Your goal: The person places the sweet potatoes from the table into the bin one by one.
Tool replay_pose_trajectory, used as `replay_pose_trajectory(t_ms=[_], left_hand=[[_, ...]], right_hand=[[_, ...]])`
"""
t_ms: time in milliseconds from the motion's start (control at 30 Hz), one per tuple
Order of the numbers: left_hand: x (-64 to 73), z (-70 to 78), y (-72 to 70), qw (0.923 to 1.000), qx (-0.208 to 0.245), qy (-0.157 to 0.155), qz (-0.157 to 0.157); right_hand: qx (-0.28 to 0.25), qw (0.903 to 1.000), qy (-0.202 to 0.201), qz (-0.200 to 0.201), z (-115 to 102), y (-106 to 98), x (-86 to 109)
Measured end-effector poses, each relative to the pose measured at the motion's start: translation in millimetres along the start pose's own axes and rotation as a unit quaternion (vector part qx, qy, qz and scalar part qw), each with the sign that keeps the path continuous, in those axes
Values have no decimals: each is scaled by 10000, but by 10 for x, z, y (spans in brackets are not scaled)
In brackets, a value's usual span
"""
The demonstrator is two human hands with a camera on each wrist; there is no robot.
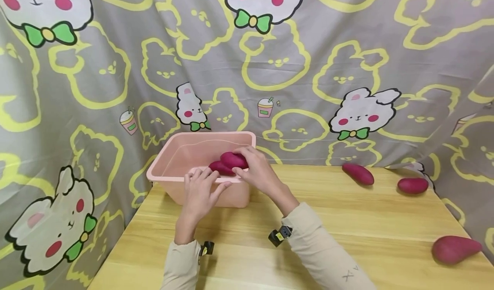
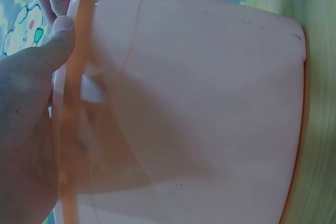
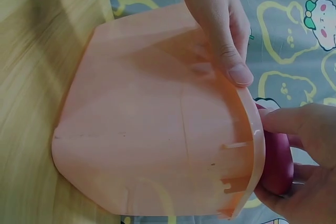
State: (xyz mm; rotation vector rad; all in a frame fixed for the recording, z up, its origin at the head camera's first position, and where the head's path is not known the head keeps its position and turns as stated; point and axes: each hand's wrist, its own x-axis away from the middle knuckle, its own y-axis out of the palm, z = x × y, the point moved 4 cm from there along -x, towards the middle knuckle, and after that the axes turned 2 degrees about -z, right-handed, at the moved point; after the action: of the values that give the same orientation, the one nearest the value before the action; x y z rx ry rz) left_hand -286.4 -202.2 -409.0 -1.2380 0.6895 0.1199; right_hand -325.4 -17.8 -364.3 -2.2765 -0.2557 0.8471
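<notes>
A pink plastic bin [image 1: 231,197] stands on the table. My left hand [image 1: 199,195] holds its near rim, fingers over the edge and thumb along the outside, as the left wrist view shows with the thumb [image 2: 63,40]. My right hand [image 1: 257,170] grips a reddish-purple sweet potato [image 1: 231,159] just inside the bin's near right part; in the right wrist view that sweet potato [image 3: 277,161] is right behind the rim. Under it, another sweet potato [image 1: 221,168] lies in the bin, partly hidden.
On the wooden table [image 1: 328,221], to the right, lie three more sweet potatoes: a long one [image 1: 358,174] at the back, a short one [image 1: 413,185] beside it, and a pointed one [image 1: 455,249] near the right edge. A patterned grey curtain [image 1: 293,67] hangs around the table.
</notes>
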Motion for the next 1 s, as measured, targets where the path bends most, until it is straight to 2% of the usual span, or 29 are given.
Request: replay_pose_trajectory(t_ms=[233, 533, 733, 1000], left_hand=[[-46, 45, 19, 9999, 69, 98, -48], [4, 20, -11, 9999, 62, 79, 64], [4, 3, -18, 9998, 132, 142, 71], [9, -15, -23, 9999, 86, 93, 88]], right_hand=[[-65, 9999, 76, 31, 29, -7, 15], [-166, 9998, -114, -46, 7, 59, 9], [-257, 9992, -86, 306, 38, -11, 48], [-576, 9929, -443, 939, 171, -163, 206]])
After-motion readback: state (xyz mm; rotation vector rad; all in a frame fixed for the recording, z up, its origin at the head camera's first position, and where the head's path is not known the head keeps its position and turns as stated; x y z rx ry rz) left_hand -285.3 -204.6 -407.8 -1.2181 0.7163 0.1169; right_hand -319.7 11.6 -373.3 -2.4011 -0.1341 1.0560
